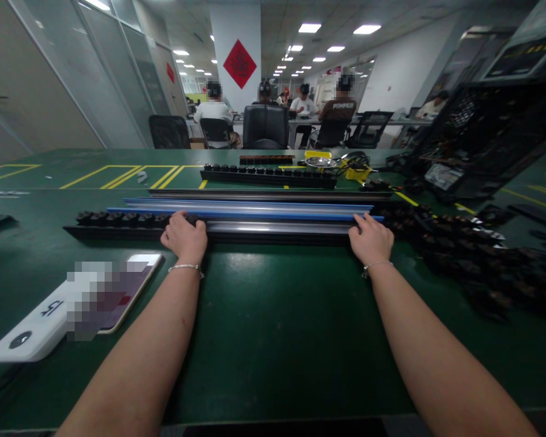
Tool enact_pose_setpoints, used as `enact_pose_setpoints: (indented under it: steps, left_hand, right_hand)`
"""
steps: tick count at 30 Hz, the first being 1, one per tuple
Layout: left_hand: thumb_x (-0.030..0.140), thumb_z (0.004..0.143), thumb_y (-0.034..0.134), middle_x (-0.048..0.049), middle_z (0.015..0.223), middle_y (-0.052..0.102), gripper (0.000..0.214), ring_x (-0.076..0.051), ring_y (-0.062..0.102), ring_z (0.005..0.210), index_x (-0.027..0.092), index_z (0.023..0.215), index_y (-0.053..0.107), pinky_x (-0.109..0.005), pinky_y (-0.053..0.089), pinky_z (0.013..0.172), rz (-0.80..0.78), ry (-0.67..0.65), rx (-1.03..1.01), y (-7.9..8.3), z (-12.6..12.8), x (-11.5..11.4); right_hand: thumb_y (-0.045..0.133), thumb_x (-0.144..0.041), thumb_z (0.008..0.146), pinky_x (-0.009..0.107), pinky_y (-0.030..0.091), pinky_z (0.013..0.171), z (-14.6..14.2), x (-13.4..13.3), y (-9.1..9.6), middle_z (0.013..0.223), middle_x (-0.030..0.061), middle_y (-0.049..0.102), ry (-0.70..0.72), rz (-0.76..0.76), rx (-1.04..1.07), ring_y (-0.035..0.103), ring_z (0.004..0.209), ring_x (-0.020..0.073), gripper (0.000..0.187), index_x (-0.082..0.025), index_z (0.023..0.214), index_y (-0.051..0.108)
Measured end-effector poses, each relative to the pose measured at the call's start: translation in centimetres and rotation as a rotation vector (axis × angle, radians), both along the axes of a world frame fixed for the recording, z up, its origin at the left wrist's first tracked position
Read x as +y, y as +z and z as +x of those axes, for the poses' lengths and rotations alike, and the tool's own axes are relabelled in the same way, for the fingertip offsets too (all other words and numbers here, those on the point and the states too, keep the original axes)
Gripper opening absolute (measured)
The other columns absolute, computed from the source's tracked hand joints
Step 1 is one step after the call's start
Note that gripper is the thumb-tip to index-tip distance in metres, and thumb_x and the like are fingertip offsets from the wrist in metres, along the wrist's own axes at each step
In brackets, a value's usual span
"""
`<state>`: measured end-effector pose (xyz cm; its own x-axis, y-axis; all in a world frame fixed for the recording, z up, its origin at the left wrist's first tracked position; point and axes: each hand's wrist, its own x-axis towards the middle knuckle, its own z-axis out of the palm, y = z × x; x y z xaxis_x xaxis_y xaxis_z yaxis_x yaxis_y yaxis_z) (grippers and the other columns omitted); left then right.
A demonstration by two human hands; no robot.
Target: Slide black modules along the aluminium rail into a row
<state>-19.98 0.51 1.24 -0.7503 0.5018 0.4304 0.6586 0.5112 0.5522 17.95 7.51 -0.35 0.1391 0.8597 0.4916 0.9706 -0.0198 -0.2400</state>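
A long silver metal rail (pixel 277 227) lies across the green table (pixel 273 315), on a black strip. My left hand (pixel 184 237) curls its fingers over the rail near its left part. My right hand (pixel 370 238) grips the same rail near its right end. Both wrists wear thin bracelets. Just behind the rail lie blue-edged rails (pixel 246 210) stacked side by side. A black strip studded with round black caps (pixel 118 220) sticks out to the left of my left hand.
A phone (pixel 118 297) and a white device (pixel 31 331) lie at the near left. A heap of small black parts (pixel 473 255) covers the right side. Another capped black strip (pixel 268 176) and a metal bowl (pixel 321 161) sit farther back. People sit at desks beyond.
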Motion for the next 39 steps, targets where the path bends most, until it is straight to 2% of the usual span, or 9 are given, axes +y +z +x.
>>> enact_pose_setpoints:
  steps: [13,21,39]
  left_hand:
    - [0.032,0.075,0.054,-0.0113,0.118,0.06,0.042,-0.031,0.051,0.114,0.02,0.116,0.052,-0.054,0.023,0.107,0.025,-0.058,0.002,-0.6,0.38,0.45]
    - [0.032,0.075,0.053,-0.0105,0.117,0.061,0.041,-0.03,0.051,0.114,0.021,0.115,0.052,-0.056,0.021,0.108,0.036,-0.071,0.001,-0.65,0.53,0.49]
    - [0.033,0.072,0.056,-0.0092,0.112,0.063,0.041,-0.03,0.053,0.113,0.022,0.111,0.053,-0.06,0.016,0.109,0.053,-0.108,-0.012,-0.69,0.72,0.6]
  right_hand:
    - [0.036,-0.032,0.083,0.048,0.03,0.101,0.02,0.13,-0.26,0.135,0.008,0.053,0.022,0.025,0.059,0.048,0.118,0.0275,0.049,-0.022,0.124,0.061]
    - [0.035,-0.032,0.083,0.048,0.03,0.101,-0.03,0.04,-0.06,0.135,0.009,0.053,0.019,0.008,0.046,0.048,0.117,0.0272,0.05,-0.02,0.125,0.06]
    - [0.038,-0.03,0.082,0.051,0.03,0.101,-0.08,0.07,-0.22,0.134,0.008,0.054,0.022,0.032,0.09,0.047,0.118,0.0284,0.048,-0.024,0.124,0.061]
